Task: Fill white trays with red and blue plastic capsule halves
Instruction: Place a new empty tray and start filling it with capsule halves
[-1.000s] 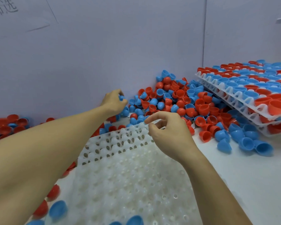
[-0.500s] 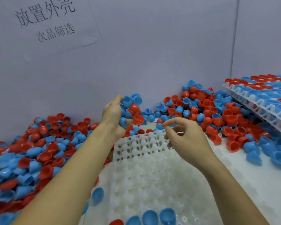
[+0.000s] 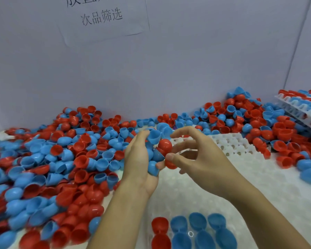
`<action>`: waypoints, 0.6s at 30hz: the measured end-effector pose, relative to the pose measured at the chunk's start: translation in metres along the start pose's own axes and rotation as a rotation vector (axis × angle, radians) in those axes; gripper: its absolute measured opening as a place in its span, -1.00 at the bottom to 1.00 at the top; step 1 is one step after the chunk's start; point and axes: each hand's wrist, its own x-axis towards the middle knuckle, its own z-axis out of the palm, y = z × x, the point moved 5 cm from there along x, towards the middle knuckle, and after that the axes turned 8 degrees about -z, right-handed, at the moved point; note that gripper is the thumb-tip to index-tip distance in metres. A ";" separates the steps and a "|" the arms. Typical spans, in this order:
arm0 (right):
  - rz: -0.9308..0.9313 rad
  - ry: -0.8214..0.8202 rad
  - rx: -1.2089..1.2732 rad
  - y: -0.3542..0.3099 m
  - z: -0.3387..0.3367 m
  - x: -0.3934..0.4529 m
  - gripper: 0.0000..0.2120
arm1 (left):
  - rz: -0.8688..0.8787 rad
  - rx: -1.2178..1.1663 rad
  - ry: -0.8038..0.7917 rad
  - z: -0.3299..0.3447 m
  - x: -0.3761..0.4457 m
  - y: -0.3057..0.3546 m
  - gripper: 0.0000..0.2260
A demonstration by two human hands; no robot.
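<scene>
My left hand [image 3: 139,159] is cupped round a handful of halves [image 3: 153,150], mostly blue with a red one on top, held above the far part of the tray [image 3: 232,146]. My right hand [image 3: 201,159] sits just beside it, touching the handful: thumb and a finger pinch a red half [image 3: 170,163] at the lower edge of the bunch, while the forefinger arches up over it and the other fingers spread loosely.

The tray is white, full of small sockets, and runs from under my wrists out toward the wall [image 3: 187,60]. Most of its sockets are bare. At its near edge I see a short row of seated halves [image 3: 196,229]: one red column at the left, then blue ones to its right.

A loose pile [image 3: 61,159] of red and blue halves covers the table left of the tray and carries on along the foot of the wall to the right side, where more lie heaped beside the tray's far corner. At the far right edge, a stack of filled trays [image 3: 302,105] stands tilted. A paper sign [image 3: 102,17] with printed characters hangs on the wall above the pile
</scene>
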 end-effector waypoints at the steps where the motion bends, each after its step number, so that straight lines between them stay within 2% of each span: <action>1: 0.030 0.014 0.044 0.002 0.000 0.000 -0.65 | -0.001 0.004 -0.005 0.001 0.001 0.001 -0.78; 6: 0.151 0.031 0.183 0.011 0.002 0.000 -0.61 | 0.021 -0.009 0.009 0.000 0.002 0.006 -0.84; 10: 0.181 0.025 0.155 0.015 0.003 0.001 -0.71 | 0.054 -0.054 0.089 -0.009 0.006 0.009 -0.86; 15: 0.194 0.047 0.155 0.017 -0.002 0.001 -0.75 | 0.046 -0.189 0.082 -0.020 0.009 0.013 -0.84; 18: 0.183 0.034 0.144 0.018 -0.002 0.001 -0.85 | 0.073 -0.239 0.111 -0.027 0.011 0.018 -0.83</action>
